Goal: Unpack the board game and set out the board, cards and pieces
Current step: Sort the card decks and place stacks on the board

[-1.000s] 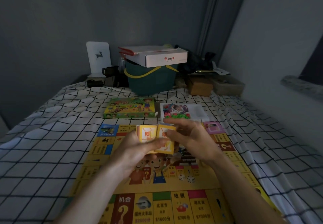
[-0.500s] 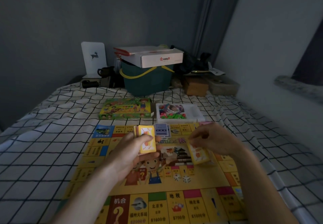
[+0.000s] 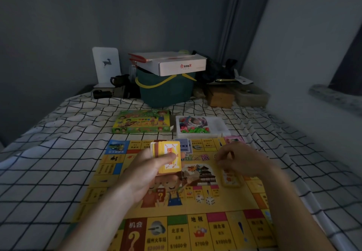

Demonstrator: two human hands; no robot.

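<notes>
The yellow game board (image 3: 231,201) lies unfolded on the checked bedsheet. My left hand (image 3: 148,172) grips a stack of yellow cards (image 3: 169,155) upright above the board's middle. To the right, my right hand (image 3: 242,159) hovers with loosely curled fingers and holds nothing. Just below it a second small pile of yellow cards (image 3: 230,179) lies on the board. A pile of purple cards (image 3: 184,144) rests near the board's far edge. Two white dice (image 3: 204,199) sit at its centre. Beyond the board are the green game box (image 3: 141,122) and a white tray (image 3: 219,123) of coloured pieces.
At the bed's far end stands a dark green bucket (image 3: 166,92) with a white carton (image 3: 182,65) on top. A brown box (image 3: 220,97) and clutter are to its right, a white stand (image 3: 105,64) to its left. A wall runs along the right.
My right hand took part of the yellow cards from the stack, carried them right and down, and set them on the board. It has since lifted off them. My left hand keeps its stack.
</notes>
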